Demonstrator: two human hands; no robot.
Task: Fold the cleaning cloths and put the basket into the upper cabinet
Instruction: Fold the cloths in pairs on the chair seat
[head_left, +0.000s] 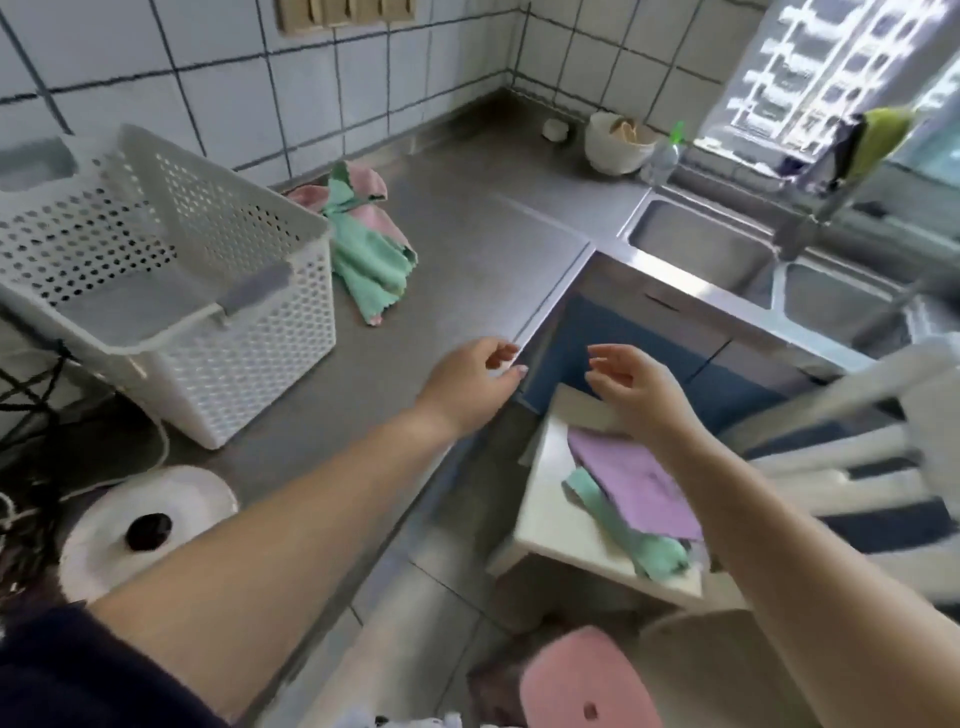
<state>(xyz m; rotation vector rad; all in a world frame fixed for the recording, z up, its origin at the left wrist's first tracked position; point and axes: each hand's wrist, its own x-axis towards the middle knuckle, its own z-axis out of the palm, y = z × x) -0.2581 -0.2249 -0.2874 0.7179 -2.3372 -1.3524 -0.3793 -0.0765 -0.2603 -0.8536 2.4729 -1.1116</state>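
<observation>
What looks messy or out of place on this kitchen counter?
The white basket sits tipped at an angle, not flat. Beside it, pink and green cloths lie crumpled on the counter, still unfolded. Both hands hold nothing.

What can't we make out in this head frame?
- Upper cabinet: outside the frame's top edge.
- White basket: far end cut by the left edge.
- Cloths on the white stool: right forearm covers part; count unclear.
- Items by the sink: blurred.

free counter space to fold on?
Bare steel between the cloth pile, the sink and the counter's front edge by the left hand. Crowded left: basket, paper roll. The stool already holds cloths.
</observation>
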